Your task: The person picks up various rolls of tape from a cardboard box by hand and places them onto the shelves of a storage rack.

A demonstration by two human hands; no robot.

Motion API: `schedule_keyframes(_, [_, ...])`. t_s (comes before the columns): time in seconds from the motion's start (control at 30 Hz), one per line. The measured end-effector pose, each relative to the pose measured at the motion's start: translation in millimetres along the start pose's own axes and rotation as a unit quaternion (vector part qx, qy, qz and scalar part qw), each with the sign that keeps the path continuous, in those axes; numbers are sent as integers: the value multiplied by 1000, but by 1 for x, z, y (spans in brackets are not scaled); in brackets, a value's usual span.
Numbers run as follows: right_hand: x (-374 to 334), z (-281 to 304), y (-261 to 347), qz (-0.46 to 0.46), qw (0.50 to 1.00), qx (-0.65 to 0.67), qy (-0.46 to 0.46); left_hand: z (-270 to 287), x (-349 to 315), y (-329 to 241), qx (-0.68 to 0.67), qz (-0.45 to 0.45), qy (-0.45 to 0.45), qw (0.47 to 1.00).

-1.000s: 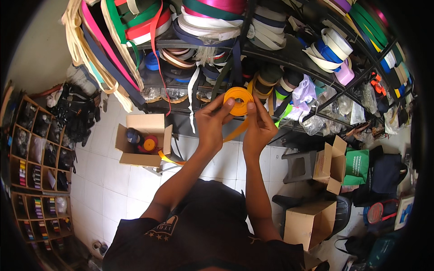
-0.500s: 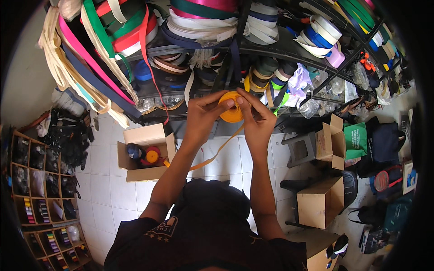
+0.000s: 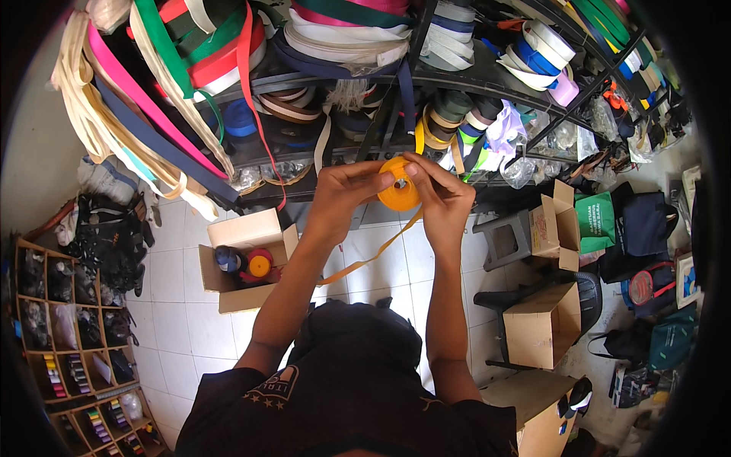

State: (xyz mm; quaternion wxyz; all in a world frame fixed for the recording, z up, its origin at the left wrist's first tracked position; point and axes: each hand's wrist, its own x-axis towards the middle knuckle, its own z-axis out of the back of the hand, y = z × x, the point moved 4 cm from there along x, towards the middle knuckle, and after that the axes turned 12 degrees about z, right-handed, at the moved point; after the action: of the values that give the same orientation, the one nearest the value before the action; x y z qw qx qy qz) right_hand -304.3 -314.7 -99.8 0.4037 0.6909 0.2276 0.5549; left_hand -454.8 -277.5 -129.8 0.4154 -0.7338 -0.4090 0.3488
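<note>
Between both hands is a small roll of yellow-orange ribbon [image 3: 397, 196], wound flat round an open centre. My left hand [image 3: 349, 192] pinches its left side, the thumb lying across the coil. On the other side my right hand [image 3: 442, 196] grips the roll with thumb and fingers. A loose tail of the ribbon hangs from beneath the right hand and slants down to the left, passing behind my left forearm. Where the tail ends is hidden.
Ahead stands a black shelf rack [image 3: 304, 70] packed with webbing rolls. An open cardboard box [image 3: 247, 299] holding several spools sits on the tiled floor. To the right are a grey stool [image 3: 502, 242] and another box [image 3: 542, 324] on a chair; a wooden cubby rack [image 3: 76, 400] is at left.
The roll has shifted slightly right and tilted, showing more of its open centre. My right hand has moved a little right with it. Both hands keep hold.
</note>
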Motion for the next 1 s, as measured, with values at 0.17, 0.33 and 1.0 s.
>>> schedule_keyframes(0.17, [0, -1, -7, -10, 999, -4, -38, -6, 8, 9, -45, -19, -31, 998])
schedule_keyframes(0.33, [-29, -10, -9, 54, 975, -32, -211, -37, 4, 35, -196, -9, -105, 975])
schedule_keyframes(1.0, [-13, 48, -19, 21, 996, 19, -84, -78, -2, 47, -127, -30, -119, 984])
